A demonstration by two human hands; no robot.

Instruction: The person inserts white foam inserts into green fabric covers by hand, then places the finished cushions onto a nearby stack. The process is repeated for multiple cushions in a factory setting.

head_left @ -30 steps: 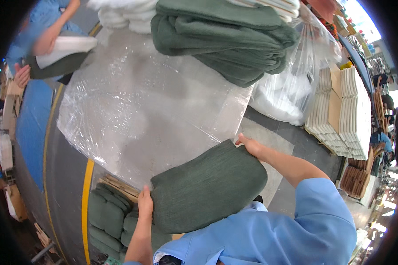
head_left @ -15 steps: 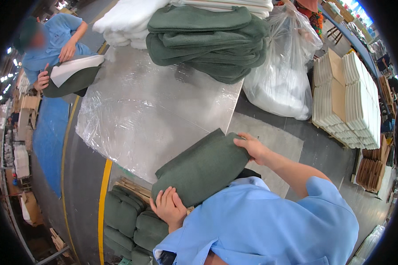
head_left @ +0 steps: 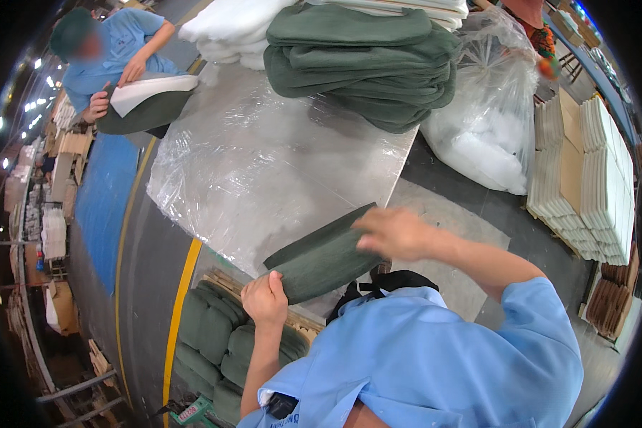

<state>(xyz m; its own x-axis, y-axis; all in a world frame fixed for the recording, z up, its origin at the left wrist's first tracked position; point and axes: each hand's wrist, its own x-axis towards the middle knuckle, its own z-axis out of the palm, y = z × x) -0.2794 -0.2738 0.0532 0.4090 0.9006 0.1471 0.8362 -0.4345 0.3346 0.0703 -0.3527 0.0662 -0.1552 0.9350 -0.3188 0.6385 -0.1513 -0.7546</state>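
Note:
A dark green fabric cushion cover [head_left: 328,264] is held at a tilt in front of my body, over the near corner of the plastic-wrapped table [head_left: 264,164]. My left hand [head_left: 265,299] is closed on its left end, with the thumb on top. At the far right end my right hand [head_left: 396,234] lies over the cover, its fingers smeared by motion. More green covers [head_left: 357,64] are stacked at the table's far edge.
White padding [head_left: 239,28] lies beside the stack. Across the table's left corner a co-worker [head_left: 114,57] handles a green cover with a white sheet. A clear bag [head_left: 485,121] stands right, near stacked white pads [head_left: 606,178]. Filled green cushions [head_left: 210,321] sit below left.
My left hand has gone from lying flat on the cover to gripping its end. The cover has turned and looks narrower. My right hand has moved over its top.

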